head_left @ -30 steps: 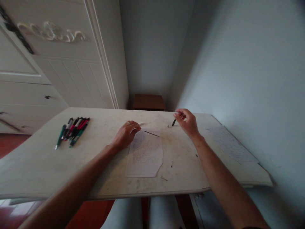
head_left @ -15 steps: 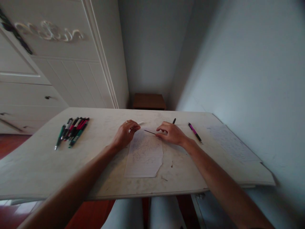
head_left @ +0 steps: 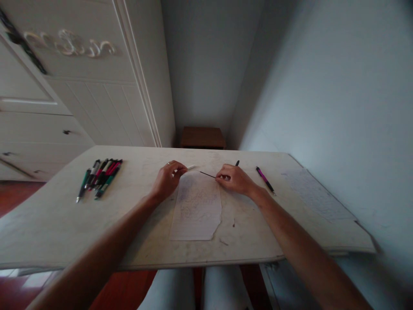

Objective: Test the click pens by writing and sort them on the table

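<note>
At the top edge of the scribbled paper sheet [head_left: 196,215], my left hand [head_left: 169,178] is closed in a pinch. A short white tube-like piece [head_left: 191,167] sticks out from its fingertips. My right hand [head_left: 235,178] pinches one end of a thin dark pen refill [head_left: 207,174], whose other end points left toward the white piece without touching it. Just behind the right hand, the tip of a black pen part [head_left: 237,163] shows; the hand hides the rest. To the right lies a purple and black pen [head_left: 265,180].
Several pens [head_left: 101,176] lie bunched on the left of the white table [head_left: 135,245]. A written sheet [head_left: 316,196] rests at the right by the wall. Small dark bits [head_left: 223,242] lie near the front edge. A white cabinet [head_left: 106,107] stands behind at left.
The right hand's fingers have closed more tightly around the end of the refill, which has shifted slightly right and away. The left hand has moved slightly left, showing more of the white piece.
</note>
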`<state>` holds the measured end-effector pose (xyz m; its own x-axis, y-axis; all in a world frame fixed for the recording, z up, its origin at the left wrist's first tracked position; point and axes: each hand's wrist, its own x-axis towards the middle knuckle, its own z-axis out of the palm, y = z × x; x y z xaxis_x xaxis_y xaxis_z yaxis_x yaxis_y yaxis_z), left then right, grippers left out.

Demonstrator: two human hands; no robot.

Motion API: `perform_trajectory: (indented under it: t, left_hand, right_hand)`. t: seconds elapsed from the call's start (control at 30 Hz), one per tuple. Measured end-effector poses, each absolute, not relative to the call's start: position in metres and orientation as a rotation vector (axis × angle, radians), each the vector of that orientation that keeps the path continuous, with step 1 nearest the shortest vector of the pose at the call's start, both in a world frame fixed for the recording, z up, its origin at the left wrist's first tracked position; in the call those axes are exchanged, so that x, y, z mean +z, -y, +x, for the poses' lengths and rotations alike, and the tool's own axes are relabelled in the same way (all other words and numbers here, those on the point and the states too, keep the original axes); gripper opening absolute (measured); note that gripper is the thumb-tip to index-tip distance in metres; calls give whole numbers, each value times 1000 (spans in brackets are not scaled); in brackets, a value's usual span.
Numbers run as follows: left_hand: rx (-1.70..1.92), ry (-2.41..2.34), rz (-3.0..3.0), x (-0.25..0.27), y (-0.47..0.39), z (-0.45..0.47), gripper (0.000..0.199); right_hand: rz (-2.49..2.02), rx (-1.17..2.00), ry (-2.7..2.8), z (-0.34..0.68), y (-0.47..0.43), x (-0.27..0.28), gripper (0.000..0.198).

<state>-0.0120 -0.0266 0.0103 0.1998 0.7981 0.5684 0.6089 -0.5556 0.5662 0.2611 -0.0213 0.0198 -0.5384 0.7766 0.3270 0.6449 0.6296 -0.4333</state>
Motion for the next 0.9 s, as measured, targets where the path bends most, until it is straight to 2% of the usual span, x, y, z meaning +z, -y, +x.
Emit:
perform_trajectory:
  t: [0.23, 0.6, 0.8, 0.9]
  left_hand:
    - [1150, -1225, 2356, 1, 22, -16, 17]
    - [1223, -1188, 2283, 7, 24, -20, 19]
    - [1217, -1064, 2370, 8, 31, -15, 34]
    - [1212, -1005, 2429, 5, 33, -12, 24]
  right_hand:
    - [-1142, 337, 2354, 267, 16, 16, 9]
    - [-1134, 371, 2372, 266, 17, 18, 9]
    - [-1098, 364, 2371, 258, 23, 20, 9]
    - [-1058, 351, 2385, 253, 27, 21, 9]
